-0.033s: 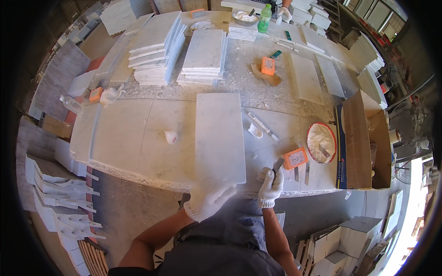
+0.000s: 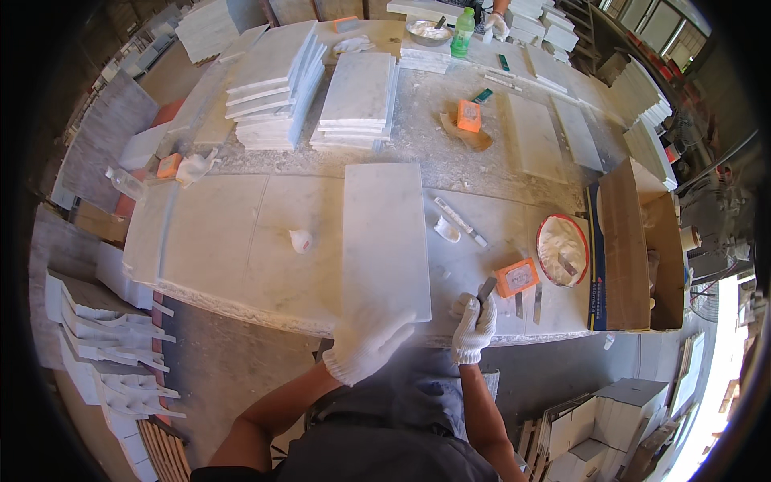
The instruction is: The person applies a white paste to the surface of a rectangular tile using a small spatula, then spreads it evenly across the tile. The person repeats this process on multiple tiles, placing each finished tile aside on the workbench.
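A pale, grey-veined stone slab point(image 2: 384, 233) lies lengthwise before me, its near end at the table edge. My left hand point(image 2: 368, 344), in a white knitted glove, rests over that near end with its fingers stretched to the right; they are slightly blurred. To the right of the slab, my gloved right hand point(image 2: 474, 325) is closed around a flat grey metal scraper point(image 2: 487, 287), whose blade points up and away. Just beyond this hand is an orange block point(image 2: 516, 277), with two thin metal strips point(image 2: 537, 307) beside it. A red-rimmed bowl point(image 2: 587, 241) of white paste holds another blade.
A white marker point(image 2: 460, 221) and a curved white piece point(image 2: 447, 230) lie right of the slab. A cardboard box point(image 2: 622, 249) stands at the right edge. Stacked slabs point(image 2: 357, 92) and a green bottle point(image 2: 463, 34) are farther back. Another person's gloved hand point(image 2: 498, 28) shows at the far side.
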